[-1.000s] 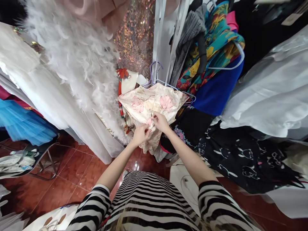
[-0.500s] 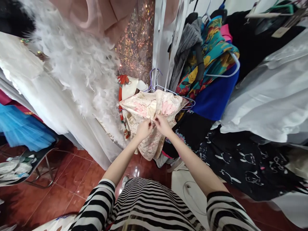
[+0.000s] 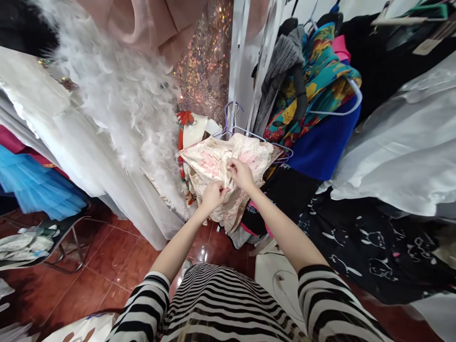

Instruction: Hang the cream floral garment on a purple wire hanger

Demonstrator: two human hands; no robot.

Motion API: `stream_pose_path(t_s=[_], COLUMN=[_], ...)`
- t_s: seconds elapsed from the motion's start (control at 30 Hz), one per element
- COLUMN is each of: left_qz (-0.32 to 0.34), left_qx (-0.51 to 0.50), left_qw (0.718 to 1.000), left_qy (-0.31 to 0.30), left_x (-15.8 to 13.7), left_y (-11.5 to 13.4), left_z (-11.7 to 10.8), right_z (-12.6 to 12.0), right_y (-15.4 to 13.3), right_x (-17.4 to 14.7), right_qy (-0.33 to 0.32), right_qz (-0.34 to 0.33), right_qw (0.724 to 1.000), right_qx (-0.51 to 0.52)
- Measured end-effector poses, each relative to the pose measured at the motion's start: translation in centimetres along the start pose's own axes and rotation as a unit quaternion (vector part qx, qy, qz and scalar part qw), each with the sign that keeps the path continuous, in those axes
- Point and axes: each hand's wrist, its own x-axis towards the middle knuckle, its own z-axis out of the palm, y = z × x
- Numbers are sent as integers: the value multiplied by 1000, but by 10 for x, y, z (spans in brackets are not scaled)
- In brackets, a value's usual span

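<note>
A cream garment with pink floral patches (image 3: 210,161) hangs in front of me on a light purple wire hanger (image 3: 228,124). My left hand (image 3: 214,195) is closed in a pinch on the lower front of this garment. Higher and to the right, my right hand (image 3: 241,174) pinches the cloth near the middle of its front. The fabric is bunched between the two hands. What small part each fingertip grips is partly hidden by the fingers.
White feathery clothing (image 3: 131,104) and a sequined dress (image 3: 204,61) hang at the left. Across the right hang a colourful floral top (image 3: 317,71), a blue garment (image 3: 320,142) and white satin (image 3: 388,147). A white stool (image 3: 274,275) stands low on the red tiled floor (image 3: 117,266).
My hands have moved apart: the left slightly down, the right slightly up. The garment's lower edge has lifted and creased. The whole view has shifted a little.
</note>
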Motion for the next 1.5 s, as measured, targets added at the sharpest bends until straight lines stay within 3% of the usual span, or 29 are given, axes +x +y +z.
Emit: stream_pose_path(t_s=[0.2,0.5,0.73,0.9,1.1,1.27,1.5], left_qz=[-13,-25,-15,-15,13,50,83], left_qx=[13,20,23,27,4,27,15], left_qw=[1000,999,1000,999,993,994,991], left_qy=[-4,-10,-4,-7,119,92,104], left_x=[-7,-8,-7,-1,33,54,48], left_y=[2,2,2,-1,9,22,21], left_z=[-2,-6,-8,-15,-34,-35,-31], right_z=[-8,-11,-13,-17,-20,-23,-28], right_y=[-2,-6,-4,-7,-13,-18,-18], right_x=[24,40,53,49,38,34,40], right_qy=[35,19,43,53,41,16,31], right_qz=[-17,5,-12,-37,-86,-71,-34], right_qw=[999,999,999,996,991,990,995], right_qx=[-15,-38,12,-59,-93,-117,-86])
